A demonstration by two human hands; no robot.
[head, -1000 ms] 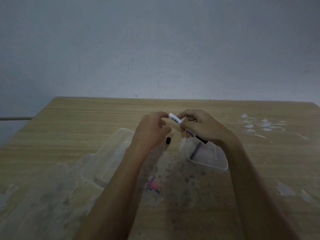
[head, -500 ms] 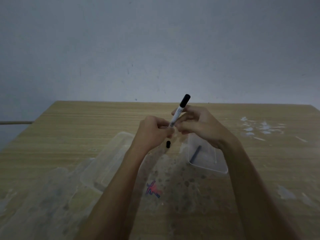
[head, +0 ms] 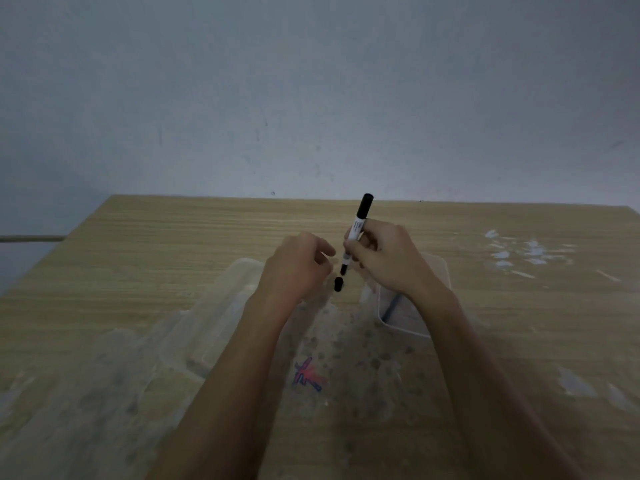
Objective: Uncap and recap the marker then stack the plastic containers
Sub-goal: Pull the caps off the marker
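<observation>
My right hand (head: 388,261) grips a white marker (head: 356,230) almost upright. Its long black end points up and its short black end points down. My left hand (head: 298,265) hovers just left of the marker with its fingers loosely curled, not touching it. A small black cap (head: 338,284) sits right below the marker's lower end, beside my left palm; whether the hand holds it is unclear. Two clear plastic containers lie on the wooden table (head: 173,244). One container (head: 221,306) is under my left forearm, and the other container (head: 440,271) is under my right wrist.
A red and blue scribble (head: 306,374) marks the table between my forearms. White scuffs (head: 526,252) spot the back right of the table. The table's left edge falls off near a thin rod (head: 31,238). A grey wall stands behind.
The marker swung from lying across my fingers to nearly upright in my right hand. My left fingers, which pinched its lower part half a second ago, have come off it.
</observation>
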